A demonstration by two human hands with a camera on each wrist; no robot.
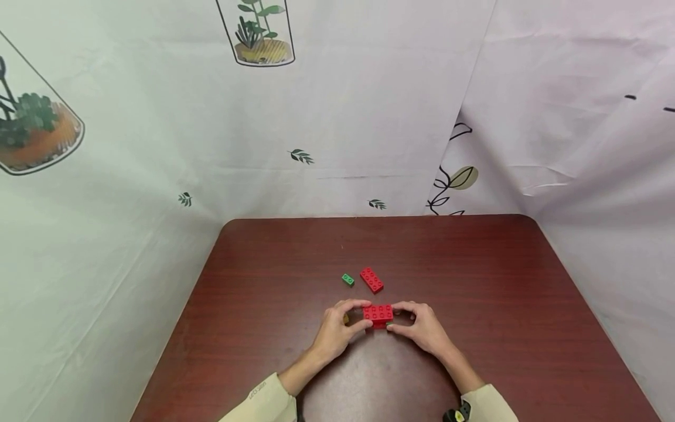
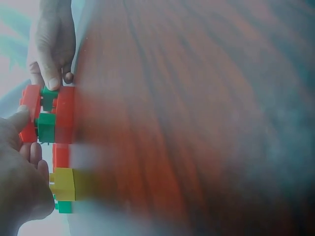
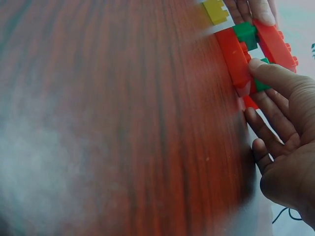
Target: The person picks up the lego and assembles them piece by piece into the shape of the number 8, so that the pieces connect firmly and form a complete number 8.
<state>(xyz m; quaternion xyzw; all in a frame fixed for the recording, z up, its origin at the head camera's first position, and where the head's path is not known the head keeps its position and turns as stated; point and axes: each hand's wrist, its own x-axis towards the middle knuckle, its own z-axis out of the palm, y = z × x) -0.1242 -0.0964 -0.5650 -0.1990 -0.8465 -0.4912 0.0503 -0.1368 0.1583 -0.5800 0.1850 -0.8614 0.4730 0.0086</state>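
Observation:
A stack of toy building bricks stands on the table between the two hands: an upper red brick point(image 1: 378, 313), two small green bricks point(image 2: 47, 128) under it, and a lower red brick point(image 3: 234, 56) at the bottom. My left hand point(image 1: 337, 328) grips the upper red brick at its left end, thumb in front and fingers behind. From the other end, my right hand point(image 1: 422, 328) pinches the right-hand green brick point(image 3: 264, 73) between thumb and fingers, low in the gap between the red ones. A yellow brick point(image 2: 63, 184) sits beside the left hand, mostly hidden behind its fingers in the head view.
Beyond the stack lie a loose red brick point(image 1: 371, 280) and a small green brick point(image 1: 348, 279). The brown table point(image 1: 253, 305) has rounded far corners and meets a printed cloth backdrop point(image 1: 343, 117). A dark band point(image 1: 456, 414) circles the right wrist.

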